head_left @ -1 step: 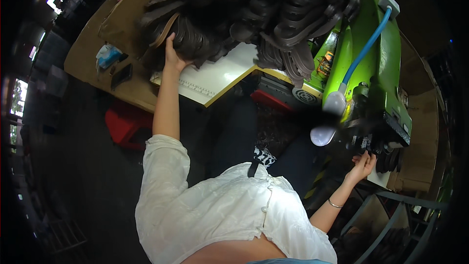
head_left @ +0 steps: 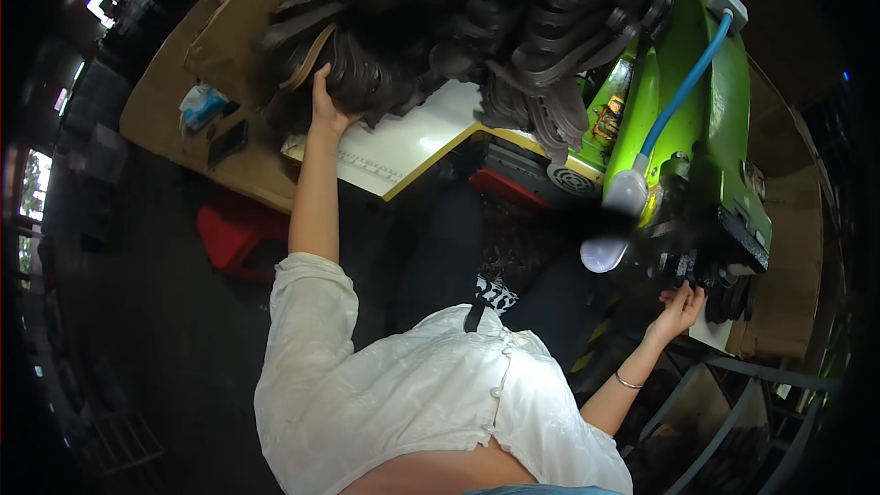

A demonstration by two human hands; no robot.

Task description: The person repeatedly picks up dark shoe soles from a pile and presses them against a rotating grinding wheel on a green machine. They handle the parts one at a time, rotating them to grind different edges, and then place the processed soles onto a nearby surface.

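A big heap of dark shoe soles (head_left: 477,27) covers the far part of a white worktop with a yellow edge (head_left: 412,142). My left hand (head_left: 323,105) reaches up into the heap's left side, fingers closed around a stack of soles. Low on the right, my right hand (head_left: 680,310) is spread, its fingertips touching the dark lower part (head_left: 706,261) of a bright green machine (head_left: 710,119). Nothing lies in that hand. My white sleeve (head_left: 312,302) and shirt fill the lower middle.
A blue hose (head_left: 683,96) runs down the machine to a white fitting (head_left: 623,192). A brown table (head_left: 174,101) at the left holds a dark phone (head_left: 227,142) and a blue-and-white bundle (head_left: 202,105). A red stool (head_left: 234,229) stands below it. A metal frame (head_left: 733,394) is at lower right.
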